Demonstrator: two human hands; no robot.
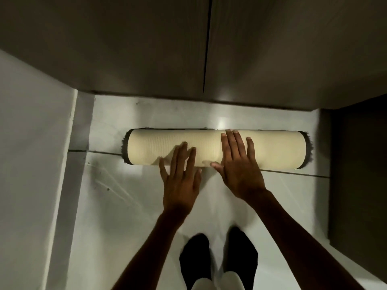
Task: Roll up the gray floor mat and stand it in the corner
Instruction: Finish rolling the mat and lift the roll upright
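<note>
1. The gray floor mat (272, 148) lies fully rolled on the pale tiled floor (129, 206), a long cylinder running left to right, with its cream ribbed backing outward and dark gray pile showing as a fringe at both ends.
2. The right hand (237, 166) rests flat on the roll right of its middle. Its fingers (231, 143) are spread and straight, reaching over the top of the roll to its far edge, with the thumb at the near lower edge. They press on the mat and do not close around it.
3. The left hand (181, 183) sits just left of the right hand and nearer the person. Its fingertips (184, 146) lie on the near side of the roll while the palm is over the floor. The fingers are extended and loose, gripping nothing.
4. Beyond the fingertips, past the roll, stand dark cabinet doors (146, 49) with a vertical seam between them.
5. Left of the left hand's fingers a light wall panel (31, 143) rises from the floor.
6. Behind both wrists, the person's feet in black socks (196, 258) stand on the floor.
</note>
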